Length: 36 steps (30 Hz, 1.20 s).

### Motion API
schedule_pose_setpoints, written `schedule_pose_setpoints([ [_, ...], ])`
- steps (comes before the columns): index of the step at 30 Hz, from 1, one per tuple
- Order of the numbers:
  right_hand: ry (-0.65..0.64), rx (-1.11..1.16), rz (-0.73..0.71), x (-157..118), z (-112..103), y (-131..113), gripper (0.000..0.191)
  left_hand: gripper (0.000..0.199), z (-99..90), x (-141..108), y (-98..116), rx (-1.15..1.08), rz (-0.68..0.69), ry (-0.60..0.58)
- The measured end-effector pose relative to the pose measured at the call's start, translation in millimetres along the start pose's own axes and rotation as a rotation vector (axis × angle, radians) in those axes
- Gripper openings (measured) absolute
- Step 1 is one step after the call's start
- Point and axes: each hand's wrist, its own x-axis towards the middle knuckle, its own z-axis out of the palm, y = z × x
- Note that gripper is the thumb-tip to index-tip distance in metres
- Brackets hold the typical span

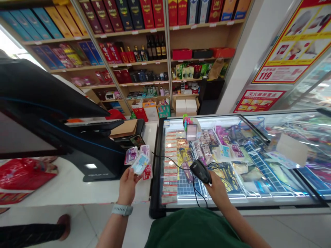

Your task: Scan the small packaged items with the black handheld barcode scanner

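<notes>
Head: left hand [127,186] packets [137,162], right hand [216,193] barcode scanner [200,171].

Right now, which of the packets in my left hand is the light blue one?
The light-blue-and-white packet at the front, in your left hand. The pink packets behind it are mainly pink, and the red packet is red.

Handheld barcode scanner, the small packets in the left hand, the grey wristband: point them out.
Handheld barcode scanner [200,171]: head view, on its black body.
Small packets [140,164]: head view, on the front pale blue packet.
Grey wristband [122,209]: head view, on the band's outer face.
</notes>
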Motion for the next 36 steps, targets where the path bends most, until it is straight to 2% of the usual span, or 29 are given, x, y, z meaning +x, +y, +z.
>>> schedule_pose_setpoints([
  [3, -0.005, 0.004, 0.029, 1, 1, -4, 0.037, 0.028, 28.5, -6, 4, -0.208, -0.146, -0.128],
  [8, -0.015, -0.007, 0.07, 0, -7, -14, 0.035, 0.039, 59.9, -19, 10, -0.232, -0.216, -0.35],
  [15, 0.034, 0.028, 0.146, -6, -23, -25, 0.033, 0.042, 89.7, -28, 11, -0.216, -0.212, -0.428],
  [21, 0.024, 0.08, 0.166, -6, -33, -28, 0.029, 0.035, 95.6, -36, 10, -0.304, -0.278, -0.407],
  [26, 0.032, 0.125, 0.174, -7, -38, -31, 0.028, 0.018, 97.0, -37, 2, -0.406, -0.421, -0.334],
  [30, 0.038, 0.126, 0.169, -10, -40, -33, 0.03, 0.021, 102.6, -41, 1, -0.455, -0.548, -0.268],
  [33, 0.047, 0.116, 0.168, -12, -42, -36, 0.028, 0.028, 103.4, -44, 1, -0.439, -0.626, -0.328],
  [36, 0.036, 0.118, 0.159, -13, -41, -39, 0.025, 0.041, 101.2, -46, 2, -0.395, -0.622, -0.441],
])
